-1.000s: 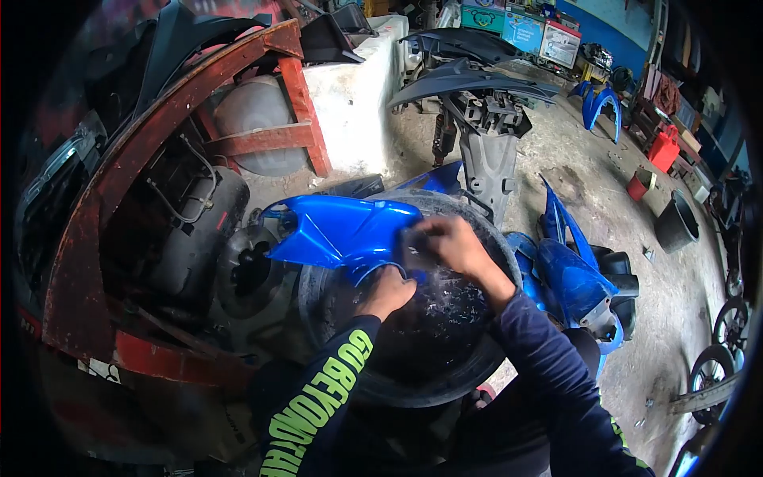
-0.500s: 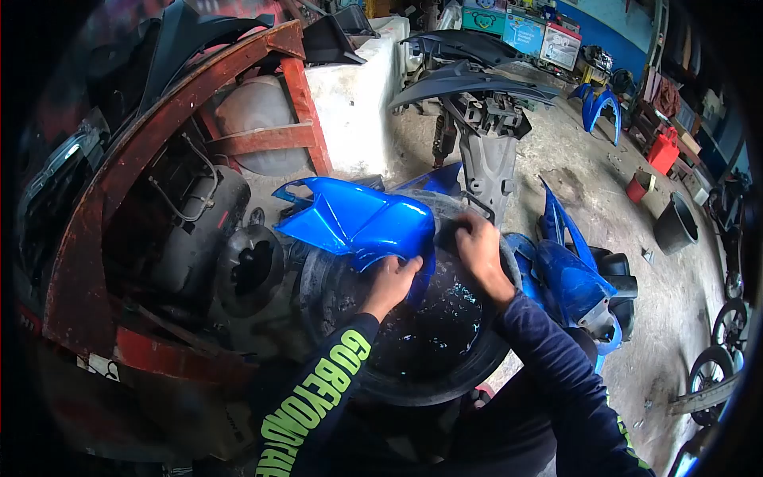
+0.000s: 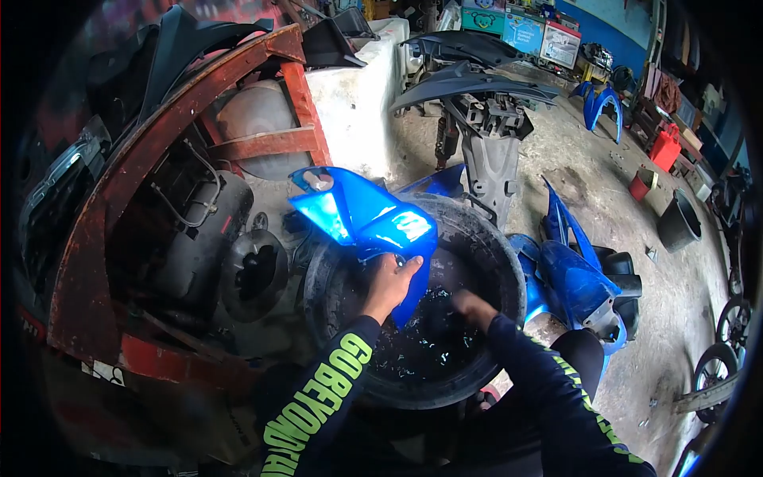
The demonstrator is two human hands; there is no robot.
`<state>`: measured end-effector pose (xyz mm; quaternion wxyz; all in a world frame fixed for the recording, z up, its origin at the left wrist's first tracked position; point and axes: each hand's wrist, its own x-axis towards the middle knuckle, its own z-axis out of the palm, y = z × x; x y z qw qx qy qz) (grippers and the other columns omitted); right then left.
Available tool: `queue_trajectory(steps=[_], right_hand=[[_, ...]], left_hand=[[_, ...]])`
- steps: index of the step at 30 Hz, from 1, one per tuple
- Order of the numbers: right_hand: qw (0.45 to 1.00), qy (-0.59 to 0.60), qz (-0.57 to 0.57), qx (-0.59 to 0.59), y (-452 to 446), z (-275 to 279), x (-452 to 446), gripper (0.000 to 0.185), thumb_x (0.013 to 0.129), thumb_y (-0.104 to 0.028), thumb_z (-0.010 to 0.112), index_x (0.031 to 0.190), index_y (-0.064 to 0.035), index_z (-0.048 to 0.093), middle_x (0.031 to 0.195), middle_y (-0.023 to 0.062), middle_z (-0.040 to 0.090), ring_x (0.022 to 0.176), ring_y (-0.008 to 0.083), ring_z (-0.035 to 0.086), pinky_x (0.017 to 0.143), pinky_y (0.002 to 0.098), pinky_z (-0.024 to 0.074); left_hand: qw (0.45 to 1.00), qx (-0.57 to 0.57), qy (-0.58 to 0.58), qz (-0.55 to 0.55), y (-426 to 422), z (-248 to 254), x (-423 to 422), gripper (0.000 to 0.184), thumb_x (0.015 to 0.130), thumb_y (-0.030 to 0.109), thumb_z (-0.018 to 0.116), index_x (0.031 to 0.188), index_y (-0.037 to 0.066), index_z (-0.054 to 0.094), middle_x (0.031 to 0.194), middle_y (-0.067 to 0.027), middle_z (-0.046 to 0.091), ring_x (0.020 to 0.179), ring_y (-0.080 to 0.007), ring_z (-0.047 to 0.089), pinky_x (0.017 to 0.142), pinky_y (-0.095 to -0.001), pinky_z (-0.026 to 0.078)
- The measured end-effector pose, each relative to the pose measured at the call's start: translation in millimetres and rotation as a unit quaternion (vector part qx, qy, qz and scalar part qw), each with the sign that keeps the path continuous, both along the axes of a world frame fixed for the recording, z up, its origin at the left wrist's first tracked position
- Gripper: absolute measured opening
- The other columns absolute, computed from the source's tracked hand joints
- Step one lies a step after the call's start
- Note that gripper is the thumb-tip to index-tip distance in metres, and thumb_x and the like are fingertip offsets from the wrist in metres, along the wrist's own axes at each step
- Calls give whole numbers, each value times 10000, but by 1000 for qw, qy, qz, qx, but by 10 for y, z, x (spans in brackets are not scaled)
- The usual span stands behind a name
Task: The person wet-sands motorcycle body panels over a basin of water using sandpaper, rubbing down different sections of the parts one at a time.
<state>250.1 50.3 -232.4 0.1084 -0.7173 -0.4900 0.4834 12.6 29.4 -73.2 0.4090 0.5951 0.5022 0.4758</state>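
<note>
A glossy blue plastic panel (image 3: 373,215) is tilted above a round black tub (image 3: 517,270), its lower end pointing down over the tub. My left hand (image 3: 389,285) is closed on the panel's lower edge, thumb on the near side. Dark water (image 3: 441,342) with bright flecks lies in the tub. Over the water, right of the panel and apart from it, is my right hand (image 3: 473,308). It is smeared by motion and its fingers cannot be made out.
Left stands a red wooden frame (image 3: 91,230) with a black tank (image 3: 203,238). Beyond the tub is a dark vehicle frame part (image 3: 491,159). More blue panels (image 3: 576,274) lie right of the tub. Farther right are a black bucket (image 3: 678,221) and a red container (image 3: 664,149).
The blue panel has turned, its right end now pointing down into the tub area. My right hand has moved down and toward me, away from the tub's far rim.
</note>
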Motion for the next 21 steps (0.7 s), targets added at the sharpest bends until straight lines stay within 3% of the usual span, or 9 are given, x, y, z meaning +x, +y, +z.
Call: queue_trajectory(steps=[2, 3, 5, 6, 8, 10, 13, 16, 21], right_hand=[[974, 222, 33, -11, 111, 654, -18, 136, 759, -50, 622, 827, 27, 711, 723, 176, 672, 612, 316, 672, 568, 432, 549], [958, 281, 62, -13, 117, 1098, -78, 81, 717, -53, 652, 759, -17, 711, 692, 67, 648, 657, 207, 649, 564, 353, 519], [939, 273, 149, 148, 213, 1709, -204, 217, 692, -44, 644, 885, 7, 729, 732, 66, 663, 656, 173, 631, 580, 336, 526], [943, 137, 212, 219, 372, 1927, -212, 302, 696, -34, 630, 976, 15, 732, 785, 61, 685, 659, 155, 612, 604, 310, 519], [932, 89, 151, 317, 132, 2715, -573, 327, 743, -20, 582, 1036, 8, 722, 835, 74, 711, 731, 164, 643, 681, 316, 533], [848, 7, 187, 496, 247, 2898, -714, 337, 755, -10, 558, 1063, 18, 692, 921, 169, 729, 868, 254, 715, 795, 366, 546], [806, -36, 218, 549, 233, 3062, -778, 337, 758, 14, 537, 1059, 11, 690, 976, 220, 708, 954, 335, 705, 851, 383, 537], [811, -40, 229, 538, 226, 2995, -731, 346, 769, 29, 530, 1075, -9, 688, 1002, 234, 698, 988, 366, 688, 876, 397, 531], [842, -66, 26, 535, 154, 2450, -405, 327, 777, -25, 565, 1079, -28, 690, 1001, 217, 705, 968, 359, 693, 870, 398, 534]], left_hand=[[999, 8, 40, -1, -2, 16, -53, 471, 887, 390, 701, 1007, -54, 600, 969, -223, 649, 917, -353, 636, 802, -441, 479], [997, -10, 82, 1, 12, -2, -58, 491, 883, 391, 701, 1024, -67, 593, 994, -246, 642, 941, -377, 630, 817, -446, 479], [985, -70, 154, 17, -26, 101, -22, 529, 863, 358, 721, 1152, -66, 591, 1122, -246, 639, 1036, -322, 619, 885, -409, 467], [986, -70, 153, 14, -63, 159, -2, 529, 863, 358, 721, 1152, -66, 591, 1122, -246, 639, 1036, -322, 619, 885, -409, 467], [975, -105, 195, 1, -119, 212, 19, 543, 860, 358, 717, 1151, -80, 586, 1151, -267, 619, 1055, -326, 611, 874, -409, 466], [973, -67, 222, 10, -81, 77, 34, 441, 848, 287, 736, 1086, -68, 627, 1012, -207, 674, 910, -267, 653, 777, -378, 492], [991, -118, 62, -29, -31, -59, 19, 154, 801, 116, 764, 860, -12, 702, 696, -28, 663, 599, -129, 599, 594, -302, 480], [993, -111, -16, -25, -74, -5, 4, 196, 790, 152, 756, 864, -19, 692, 728, -44, 660, 650, -144, 608, 632, -320, 481], [993, -88, 69, 47, -196, 191, 25, 225, 778, 194, 697, 828, -17, 635, 725, -69, 637, 680, -157, 592, 662, -355, 464]])
